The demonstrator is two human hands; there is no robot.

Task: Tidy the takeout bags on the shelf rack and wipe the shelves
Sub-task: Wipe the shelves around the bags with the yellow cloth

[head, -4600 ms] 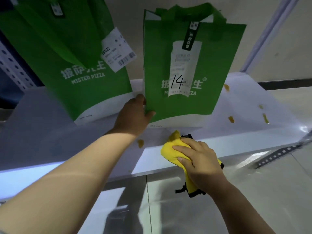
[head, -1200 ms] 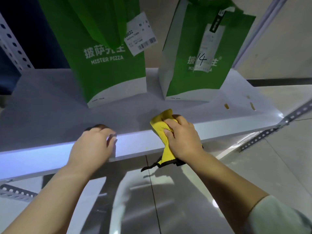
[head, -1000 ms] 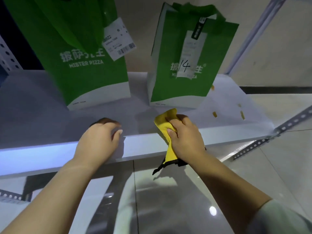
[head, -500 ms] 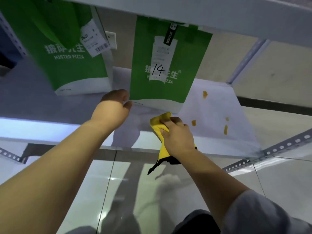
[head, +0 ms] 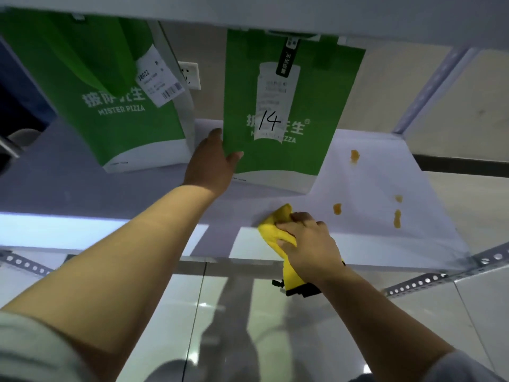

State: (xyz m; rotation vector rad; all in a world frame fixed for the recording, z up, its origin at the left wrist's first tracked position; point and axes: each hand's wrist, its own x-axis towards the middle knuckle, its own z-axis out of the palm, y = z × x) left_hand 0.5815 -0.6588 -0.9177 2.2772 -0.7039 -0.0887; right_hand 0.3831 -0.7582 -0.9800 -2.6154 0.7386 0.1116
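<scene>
Left hand (head: pixel 212 164): gripping right bag (head: pixel 286 106) by its left edge. Right hand (head: pixel 308 244): clutching yellow cloth (head: pixel 272 230) at shelf (head: pixel 366 183) near edge. Open shelf right: orange spots (head: pixel 337 209).

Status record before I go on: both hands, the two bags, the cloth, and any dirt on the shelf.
left hand: grips the left edge of the bag marked 14, thumb on its front
right hand: holds the yellow cloth bunched on the shelf, near its front edge
other green bag: stands to the left, white tag on its front
orange spots: four on the shelf, right of the cloth, not yet wiped
</scene>
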